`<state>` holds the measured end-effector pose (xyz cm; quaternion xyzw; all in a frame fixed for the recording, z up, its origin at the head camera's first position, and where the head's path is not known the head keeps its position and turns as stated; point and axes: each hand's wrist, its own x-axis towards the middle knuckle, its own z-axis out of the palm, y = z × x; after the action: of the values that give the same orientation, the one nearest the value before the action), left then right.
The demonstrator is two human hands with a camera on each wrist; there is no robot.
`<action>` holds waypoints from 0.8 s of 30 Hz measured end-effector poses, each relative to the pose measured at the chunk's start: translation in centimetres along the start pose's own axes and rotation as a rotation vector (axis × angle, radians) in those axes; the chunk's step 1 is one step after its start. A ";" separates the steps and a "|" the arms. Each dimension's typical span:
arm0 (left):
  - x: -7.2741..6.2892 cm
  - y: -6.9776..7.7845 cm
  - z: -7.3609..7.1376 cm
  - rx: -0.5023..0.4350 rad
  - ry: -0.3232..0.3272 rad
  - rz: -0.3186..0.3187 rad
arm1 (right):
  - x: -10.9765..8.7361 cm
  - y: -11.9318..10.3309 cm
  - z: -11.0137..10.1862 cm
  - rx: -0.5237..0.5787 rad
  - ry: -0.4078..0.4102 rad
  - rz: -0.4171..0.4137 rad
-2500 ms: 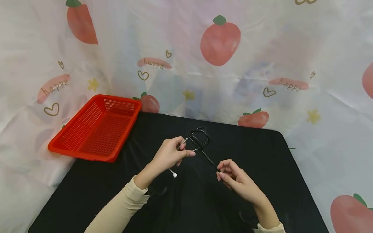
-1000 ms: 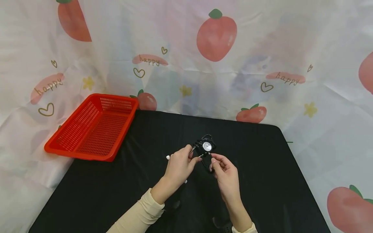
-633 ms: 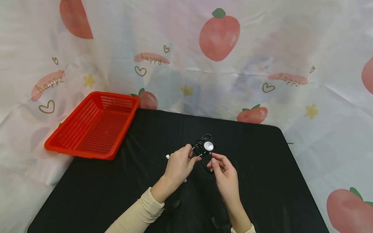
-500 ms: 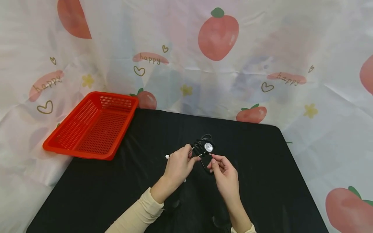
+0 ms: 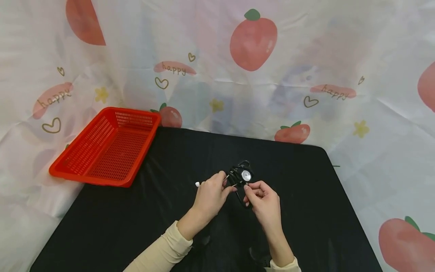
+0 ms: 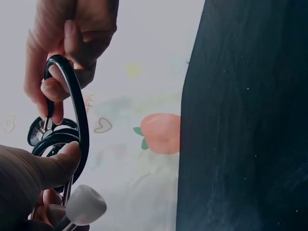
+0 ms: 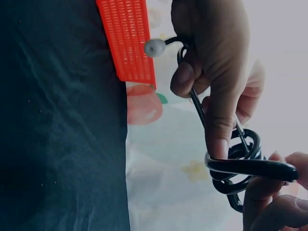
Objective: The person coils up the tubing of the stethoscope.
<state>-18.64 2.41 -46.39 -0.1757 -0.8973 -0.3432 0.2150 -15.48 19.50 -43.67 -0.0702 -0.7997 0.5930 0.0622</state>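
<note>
Both hands hold a stethoscope above the black table. Its black tubing is wound into loops and its silver chest piece faces up. My left hand grips the metal ear tubes, thumb pressed against the coil. One white ear tip sticks out behind that hand; in the left wrist view a white ear tip shows large below the thumb. Pinched in my right hand is the tubing just below the chest piece, where a loop hangs down between the hands.
A red plastic basket with slotted walls stands at the table's back left. The black-covered table ends at a fruit-printed cloth backdrop behind and to the sides.
From lower right, my right hand has come up beside the left with the tubing's end. The stretched tubing is now bent into the coil, and the chest piece has come into view.
</note>
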 end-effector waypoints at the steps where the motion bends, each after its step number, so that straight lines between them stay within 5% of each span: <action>1: -0.1 0.1 0.1 0.014 0.004 0.007 | 0.1 0.0 0.0 0.001 0.001 -0.010; 7: -0.7 0.7 0.5 0.078 0.025 0.099 | 0.2 0.5 0.2 0.030 0.131 -0.151; 11: -0.7 0.8 0.7 0.013 -0.020 0.098 | 0.0 1.6 0.7 0.146 0.223 -0.193; 18: -0.7 0.3 1.2 0.017 -0.020 0.070 | -0.6 2.5 2.2 0.340 0.226 -0.130; 24: -1.1 0.5 1.9 0.030 0.039 0.103 | -0.5 2.3 2.7 0.710 0.255 0.032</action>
<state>-17.96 3.84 -47.96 -0.2118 -0.8876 -0.3217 0.2525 -15.42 17.49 -46.64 -0.1298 -0.5291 0.8207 0.1724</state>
